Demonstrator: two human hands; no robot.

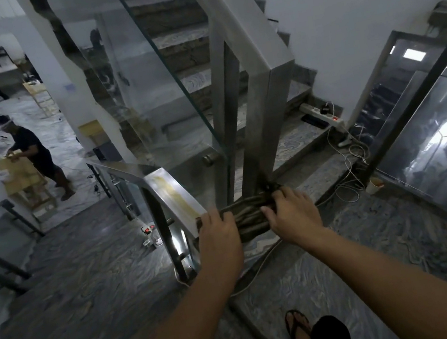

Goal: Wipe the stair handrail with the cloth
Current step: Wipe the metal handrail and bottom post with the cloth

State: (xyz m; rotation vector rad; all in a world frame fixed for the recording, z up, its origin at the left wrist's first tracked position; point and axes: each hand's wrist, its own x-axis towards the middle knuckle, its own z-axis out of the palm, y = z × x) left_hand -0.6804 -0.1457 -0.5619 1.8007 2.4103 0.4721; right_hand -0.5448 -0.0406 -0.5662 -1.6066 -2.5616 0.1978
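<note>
A steel handrail runs from the left down to my hands, with a dull yellowish streak on its top face. A dark, crumpled striped cloth lies over the rail's near end, stretched between both hands. My left hand grips the cloth's left end, pressed on the rail. My right hand holds the cloth's right end, fingers curled over it. The rail under the cloth is hidden.
A tall steel post and glass panel rise just behind the cloth. A power strip and loose white cables lie on the steps at right, near a paper cup. Two people stand below left.
</note>
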